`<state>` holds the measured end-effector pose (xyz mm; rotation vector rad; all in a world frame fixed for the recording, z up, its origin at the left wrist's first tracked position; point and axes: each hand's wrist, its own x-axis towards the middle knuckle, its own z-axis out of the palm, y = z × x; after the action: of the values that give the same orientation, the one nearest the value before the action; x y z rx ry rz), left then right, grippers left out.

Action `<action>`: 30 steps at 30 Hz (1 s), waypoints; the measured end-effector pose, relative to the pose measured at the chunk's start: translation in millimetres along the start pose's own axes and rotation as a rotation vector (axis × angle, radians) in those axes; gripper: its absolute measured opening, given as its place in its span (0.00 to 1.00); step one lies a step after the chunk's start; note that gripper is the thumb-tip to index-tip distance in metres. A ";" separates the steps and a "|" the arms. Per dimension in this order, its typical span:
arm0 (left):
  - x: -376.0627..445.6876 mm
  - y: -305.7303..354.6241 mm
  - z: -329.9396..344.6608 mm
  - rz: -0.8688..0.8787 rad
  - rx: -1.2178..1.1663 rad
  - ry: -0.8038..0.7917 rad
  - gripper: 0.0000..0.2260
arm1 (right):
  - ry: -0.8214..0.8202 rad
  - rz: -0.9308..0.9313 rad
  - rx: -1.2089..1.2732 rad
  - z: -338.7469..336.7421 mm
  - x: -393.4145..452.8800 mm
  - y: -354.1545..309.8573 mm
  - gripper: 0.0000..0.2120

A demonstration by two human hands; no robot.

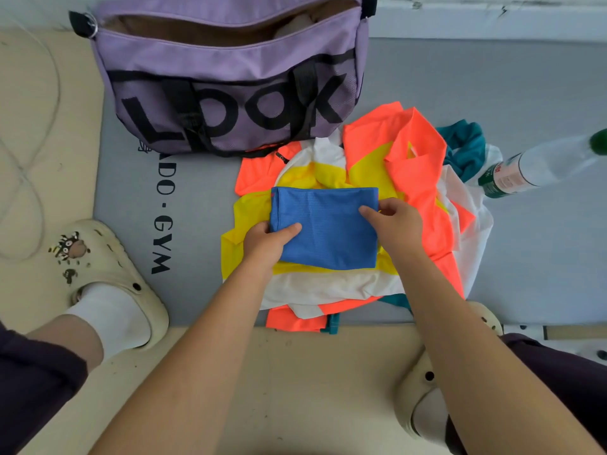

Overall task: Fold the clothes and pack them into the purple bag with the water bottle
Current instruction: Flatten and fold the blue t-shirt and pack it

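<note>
Purple bag (pixel 230 77) stands unzipped, upper centre. Unfolded clothes pile (pixel 410 178) lies centre frame. On it, folded blue garment (pixel 325 228): my left hand (pixel 266 243) and right hand (pixel 394 221) pinch its edges. Water bottle (pixel 538 169) lies right.

Open bag mouth (pixel 226 23) above clothes pile (pixel 410 165)

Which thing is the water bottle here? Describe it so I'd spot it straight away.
Start at the purple bag at the top of the grey mat, then look right, past the pile of bright clothes. The water bottle lies on its side at the pile's right edge. It is the only clear, hard thing there, with a green cap and a green and white label.
</note>
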<state>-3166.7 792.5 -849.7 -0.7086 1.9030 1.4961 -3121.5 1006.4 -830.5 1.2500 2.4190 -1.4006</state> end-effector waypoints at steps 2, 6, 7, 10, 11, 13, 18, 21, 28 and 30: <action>-2.2 -2.2 -7.2 -0.031 -0.089 -0.035 0.10 | 0.009 -0.013 0.074 -0.1 -6.4 1.5 0.12; -10.2 -4.1 -19.4 -0.059 -0.209 -0.155 0.12 | -0.023 -0.060 0.150 6.8 -24.1 5.1 0.10; -12.2 -1.8 -22.4 -0.048 -0.221 -0.185 0.12 | -0.041 -0.043 0.190 8.1 -27.7 5.0 0.10; -15.4 14.6 -34.3 0.024 -0.256 -0.175 0.13 | -0.091 0.083 0.314 7.9 -31.9 -8.1 0.12; -15.8 22.5 -39.3 0.046 -0.273 -0.163 0.12 | -0.158 0.148 0.433 7.9 -30.4 -15.9 0.12; -15.5 43.2 -50.7 0.070 -0.306 -0.156 0.09 | -0.379 0.281 0.678 10.6 -26.2 -37.2 0.14; -3.2 118.2 -82.5 0.185 -0.337 -0.173 0.09 | -0.540 0.238 0.726 22.6 -5.2 -121.4 0.16; 12.5 180.3 -101.2 0.370 -0.341 -0.168 0.09 | -0.494 0.000 0.769 21.4 26.4 -187.8 0.11; 66.0 280.9 -121.6 0.645 -0.127 0.000 0.02 | -0.358 -0.388 0.498 25.9 98.8 -281.9 0.11; 83.1 278.6 -120.1 0.618 0.020 0.007 0.03 | -0.371 -0.411 0.337 30.5 114.0 -277.5 0.11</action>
<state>-3441.8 732.9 -709.3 -0.1033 2.2593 1.8209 -3395.4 983.5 -706.5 0.4667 2.3174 -2.0031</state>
